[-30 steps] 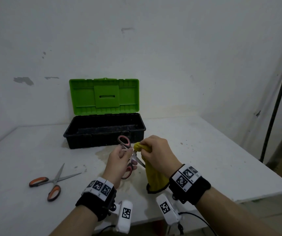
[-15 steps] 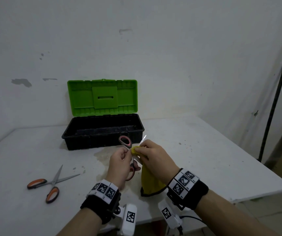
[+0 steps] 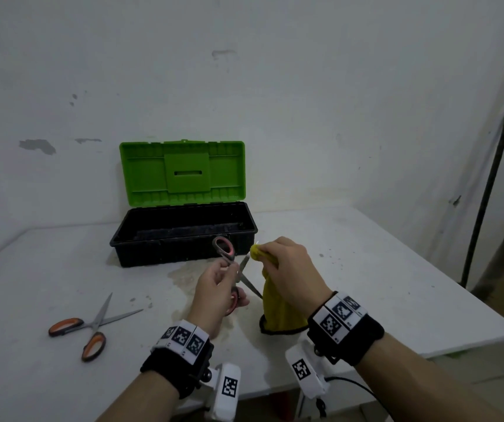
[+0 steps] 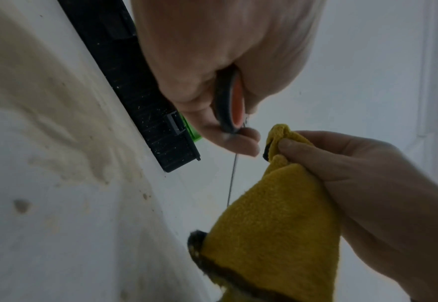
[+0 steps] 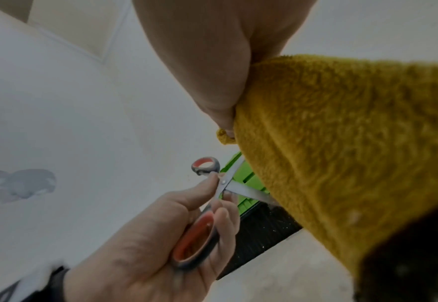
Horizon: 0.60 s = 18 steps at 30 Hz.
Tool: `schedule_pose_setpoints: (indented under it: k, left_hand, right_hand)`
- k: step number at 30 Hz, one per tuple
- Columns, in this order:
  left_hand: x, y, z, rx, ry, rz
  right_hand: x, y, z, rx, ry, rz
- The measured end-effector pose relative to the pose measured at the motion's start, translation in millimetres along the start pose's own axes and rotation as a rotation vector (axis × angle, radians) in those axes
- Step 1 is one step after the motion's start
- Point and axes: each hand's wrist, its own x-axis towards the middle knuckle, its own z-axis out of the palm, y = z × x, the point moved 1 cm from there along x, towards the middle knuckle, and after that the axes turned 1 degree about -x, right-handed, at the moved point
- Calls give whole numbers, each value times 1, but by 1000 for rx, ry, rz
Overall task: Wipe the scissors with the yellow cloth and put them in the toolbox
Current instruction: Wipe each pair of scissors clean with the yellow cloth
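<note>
The left hand [image 3: 214, 287] grips the held scissors [image 3: 233, 269] by the lower handle loop, fingers curled round it and thumb pressed near the pivot. The blades stand spread apart: one points up toward the right hand, the other slants down to the right. The upper handle loop is free above the fingers.

The right hand [image 3: 287, 269] pinches the yellow cloth [image 3: 275, 309] at its top, bunched between thumb and fingers. The rest of the cloth hangs down from the pinch, and its dark-bound lower hem reaches the table [image 3: 366, 269]. In the head view the tip of the upper blade lies just beside the bunched cloth at the fingertips; contact there cannot be confirmed. In the right wrist view the other blade runs behind the hanging cloth.

Both hands are raised above the table, in front of the toolbox [image 3: 183, 236]. The toolbox stands open, green lid [image 3: 182, 173] upright against the wall, black tray facing up. Its front wall is near the hands, just beyond the upper handle loop.

The table's near edge runs under both wrists; its right edge is well apart from the right hand. A second pair of scissors [image 3: 92, 325], orange-handled and also spread, lies flat on the table left of the left hand, well apart from it.
</note>
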Motion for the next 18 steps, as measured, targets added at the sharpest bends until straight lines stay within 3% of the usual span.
schedule_pose_setpoints:
  k: [7,18]
  left_hand:
    - [2,1,-6,45,61,35]
    - [5,5,-7,-86,-2,-57]
  right_hand:
    - [-5,-9,-3,-18,-39,-15]
    - [-1,-11,-5,1,-7,-22]
